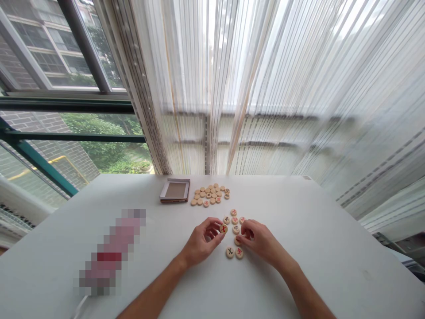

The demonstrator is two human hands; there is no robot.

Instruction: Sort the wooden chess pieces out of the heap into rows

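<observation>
My left hand [204, 239] pinches a round wooden Chinese chess piece [223, 229] between thumb and fingers, its red character facing me. Across from it, my right hand [256, 237] has its thumb and fingers closed on another chess piece [237, 240], partly covered by the fingertips. Between and beyond the hands lie several loose pieces with black or red characters, among them a black-marked piece [236, 229] and a red-marked piece [233, 212]. Nearer me, a black-marked piece [230, 252] sits beside a red-marked piece [239, 253].
A cluster of chess pieces [202, 194], many showing blank faces, lies farther back on the white table [159, 283]. Left of the cluster is an open shallow box [175, 189]. A pixelated pinkish object [114, 252] with a white cord lies at left. Curtains [265, 88] hang behind the table.
</observation>
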